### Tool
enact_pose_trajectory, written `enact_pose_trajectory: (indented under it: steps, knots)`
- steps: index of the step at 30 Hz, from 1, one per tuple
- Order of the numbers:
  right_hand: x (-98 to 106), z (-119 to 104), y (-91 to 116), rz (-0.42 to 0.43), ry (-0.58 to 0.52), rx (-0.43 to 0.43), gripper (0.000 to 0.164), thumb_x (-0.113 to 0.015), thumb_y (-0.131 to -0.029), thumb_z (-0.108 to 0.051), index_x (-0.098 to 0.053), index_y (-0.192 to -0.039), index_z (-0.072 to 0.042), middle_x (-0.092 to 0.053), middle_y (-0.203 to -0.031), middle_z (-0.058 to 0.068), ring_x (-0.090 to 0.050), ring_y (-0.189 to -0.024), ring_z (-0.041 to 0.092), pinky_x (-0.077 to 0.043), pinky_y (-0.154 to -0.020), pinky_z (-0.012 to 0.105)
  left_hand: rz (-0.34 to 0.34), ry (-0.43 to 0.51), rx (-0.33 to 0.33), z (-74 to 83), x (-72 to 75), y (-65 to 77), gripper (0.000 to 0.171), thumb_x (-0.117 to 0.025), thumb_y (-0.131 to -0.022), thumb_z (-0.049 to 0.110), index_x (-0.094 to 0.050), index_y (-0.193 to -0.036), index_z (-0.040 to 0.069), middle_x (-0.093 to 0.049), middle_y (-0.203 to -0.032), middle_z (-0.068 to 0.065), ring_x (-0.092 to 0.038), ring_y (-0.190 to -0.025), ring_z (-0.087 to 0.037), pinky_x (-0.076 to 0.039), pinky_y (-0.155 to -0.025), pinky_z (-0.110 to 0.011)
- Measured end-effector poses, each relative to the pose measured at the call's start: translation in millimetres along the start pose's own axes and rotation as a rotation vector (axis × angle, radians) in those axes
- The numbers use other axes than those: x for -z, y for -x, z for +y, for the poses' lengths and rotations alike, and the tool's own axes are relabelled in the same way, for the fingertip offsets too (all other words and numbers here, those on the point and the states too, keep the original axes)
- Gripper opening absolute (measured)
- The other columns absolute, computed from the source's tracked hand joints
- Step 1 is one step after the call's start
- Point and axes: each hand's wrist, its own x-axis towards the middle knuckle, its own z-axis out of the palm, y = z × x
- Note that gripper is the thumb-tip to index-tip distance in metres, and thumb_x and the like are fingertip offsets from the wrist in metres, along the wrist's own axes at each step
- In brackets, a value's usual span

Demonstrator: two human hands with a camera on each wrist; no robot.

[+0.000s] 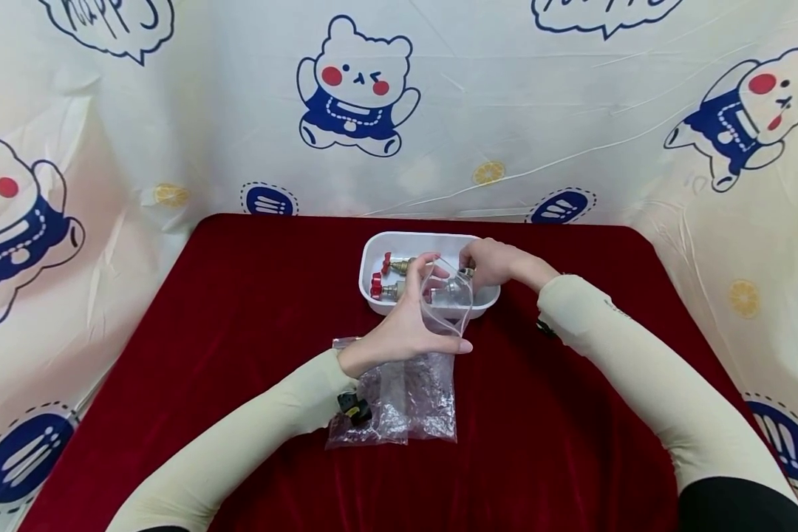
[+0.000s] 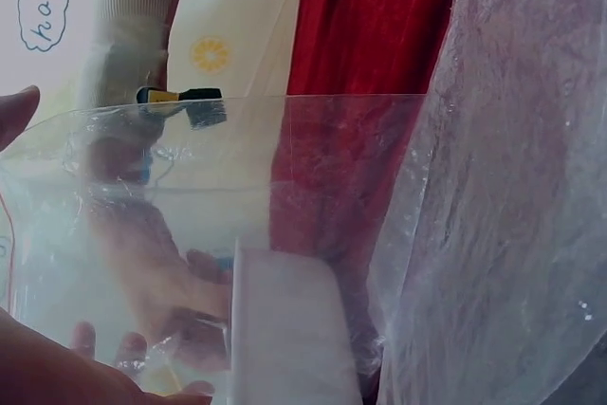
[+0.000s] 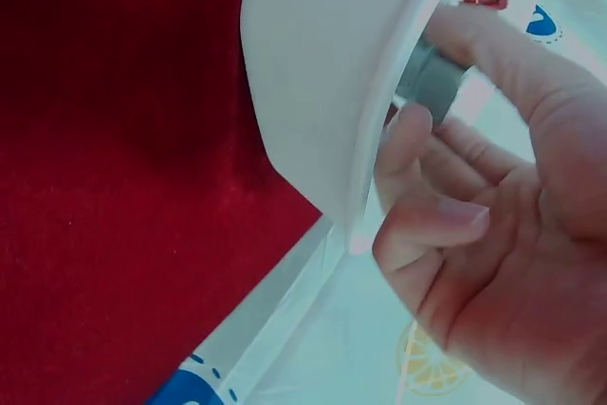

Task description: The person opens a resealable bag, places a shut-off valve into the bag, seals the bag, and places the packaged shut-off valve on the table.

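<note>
My left hand (image 1: 408,321) holds a clear plastic bag (image 1: 462,314) by its mouth, thumb and fingers spread wide so that the mouth gapes. In the left wrist view the bag's see-through film (image 2: 228,149) spans most of the left side. My right hand (image 1: 495,264) reaches into the right end of a white tray (image 1: 432,238). There its thumb and fingers pinch a grey metal valve end (image 3: 432,82). Inside the tray lie brass-coloured valves with red handwheels, among them a rear valve (image 1: 399,266) and a front valve (image 1: 389,290). Others are partly hidden behind the bag.
Clear plastic bags (image 1: 399,403) lie flat beneath my left wrist, in front of the tray. A dark red cloth (image 1: 273,295) covers the table. Behind and at the sides hangs a pale printed curtain (image 1: 472,96).
</note>
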Motion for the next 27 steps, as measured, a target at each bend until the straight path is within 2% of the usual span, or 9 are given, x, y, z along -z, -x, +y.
enact_pose_trajectory:
  steps: [3, 7, 11, 14, 19, 22, 27]
  knots:
    - [-1.0, -0.8, 2.1, 0.033, 0.025, 0.066, 0.022, -0.086, -0.083, -0.013, -0.071, -0.097, -0.006, -0.068, -0.091, 0.006, -0.058, -0.082, 0.022, -0.052, -0.072, 0.038, 0.001, 0.003, 0.000, -1.1, 0.5, 0.2, 0.122, -0.096, -0.071, 0.016, -0.012, -0.159, 0.029, -0.035, -0.151, -0.008, -0.030, -0.148, -0.019, -0.028, -0.119, -0.060]
    - [-2.4, -7.8, 5.8, 0.091, 0.079, 0.088, 0.025, -0.087, -0.081, -0.019, -0.070, -0.098, -0.010, -0.067, -0.088, 0.002, -0.058, -0.079, 0.021, -0.051, -0.067, 0.041, -0.008, 0.018, -0.008, -2.5, 0.7, 0.1, 0.122, -0.095, -0.071, 0.016, -0.012, -0.159, 0.029, -0.034, -0.152, -0.016, -0.031, -0.148, -0.026, -0.029, -0.117, -0.065]
    - [-0.6, -13.9, 8.5, 0.134, 0.116, 0.098, 0.028, -0.088, -0.081, -0.025, -0.072, -0.099, -0.011, -0.066, -0.085, 0.001, -0.058, -0.076, 0.021, -0.052, -0.064, 0.041, -0.013, 0.023, 0.001, -1.8, 0.8, -0.3, 0.121, -0.095, -0.072, 0.016, -0.011, -0.159, 0.030, -0.034, -0.152, -0.016, -0.031, -0.150, -0.029, -0.030, -0.117, -0.063]
    - [0.5, -16.2, 10.1, 0.179, 0.123, 0.116, 0.028, -0.087, -0.084, -0.034, -0.073, -0.097, -0.013, -0.066, -0.081, -0.001, -0.058, -0.074, 0.019, -0.053, -0.064, 0.039, -0.014, 0.018, 0.005, -1.2, 1.1, -0.2, 0.122, -0.094, -0.072, 0.016, -0.011, -0.159, 0.031, -0.035, -0.152, -0.013, -0.031, -0.150, -0.029, -0.032, -0.117, -0.060]
    - [2.1, -20.7, 15.9, 0.204, 0.112, 0.143, 0.033, -0.086, -0.087, -0.042, -0.073, -0.093, -0.013, -0.065, -0.076, -0.002, -0.058, -0.069, 0.018, -0.051, -0.061, 0.036, -0.023, 0.019, -0.005, -2.3, 1.1, 0.1, 0.122, -0.093, -0.073, 0.016, -0.009, -0.160, 0.031, -0.036, -0.152, -0.014, -0.038, -0.144, -0.031, -0.038, -0.113, -0.056]
    - [4.4, -23.3, 20.6, 0.219, 0.116, 0.141, 0.031, -0.086, -0.086, -0.040, -0.073, -0.093, -0.012, -0.064, -0.076, -0.002, -0.057, -0.068, 0.017, -0.049, -0.059, 0.036, -0.026, 0.016, 0.002, -2.5, 1.4, 0.9, 0.122, -0.093, -0.073, 0.017, -0.009, -0.161, 0.033, -0.036, -0.152, -0.012, -0.040, -0.143, -0.029, -0.038, -0.112, -0.053]
    - [9.9, -25.6, 28.2, 0.285, 0.123, 0.099, 0.033, -0.086, -0.083, -0.045, -0.072, -0.090, -0.016, -0.062, -0.075, -0.004, -0.056, -0.068, 0.017, -0.046, -0.057, 0.037, -0.026, 0.017, 0.003, -2.2, 1.2, 0.4, 0.125, -0.094, -0.073, 0.017, -0.008, -0.162, 0.035, -0.038, -0.150, -0.014, -0.042, -0.140, -0.036, -0.038, -0.113, -0.055]
